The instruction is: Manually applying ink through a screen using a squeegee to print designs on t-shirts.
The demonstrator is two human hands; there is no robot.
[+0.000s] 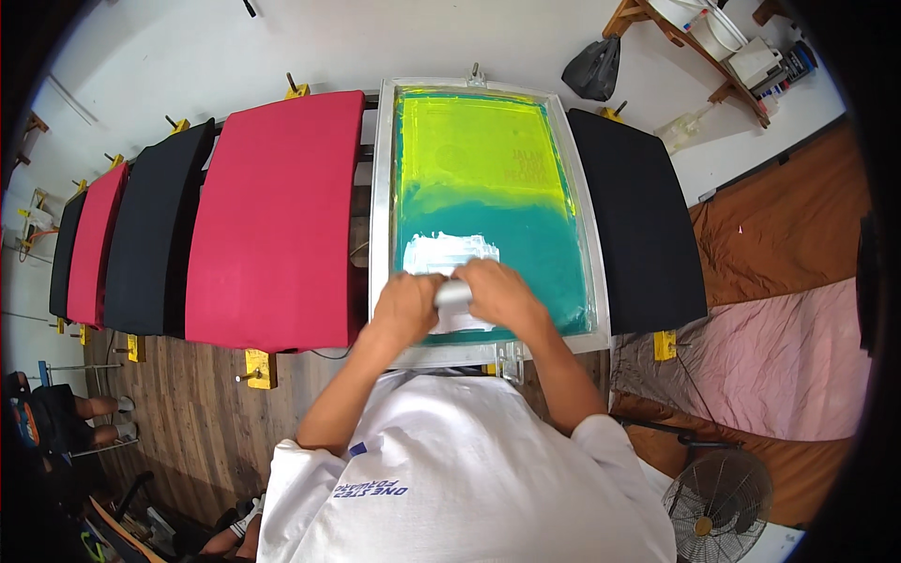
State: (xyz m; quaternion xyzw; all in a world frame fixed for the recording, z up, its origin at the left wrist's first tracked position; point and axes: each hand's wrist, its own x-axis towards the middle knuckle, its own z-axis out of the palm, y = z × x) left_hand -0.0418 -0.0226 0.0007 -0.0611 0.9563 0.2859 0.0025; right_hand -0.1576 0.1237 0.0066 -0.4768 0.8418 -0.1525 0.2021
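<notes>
A silver-framed printing screen [379,225] lies in front of me, its mesh teal in the near part and yellow-green in the far part. White ink [441,249] is spread in a patch at the near left of the mesh. Side by side over that patch, my left hand [405,305] and my right hand [499,293] are both closed around a squeegee [454,294]. Only a pale, blurred piece of it shows between them; the fingers hide the rest.
To the left, red [277,220] and black [160,230] cloth-covered boards stand in a row. Another black board [638,220] sits close on the right. A fan [718,507] is at lower right; a shelf [690,42] holds containers at upper right. Someone's legs [99,418] show at lower left.
</notes>
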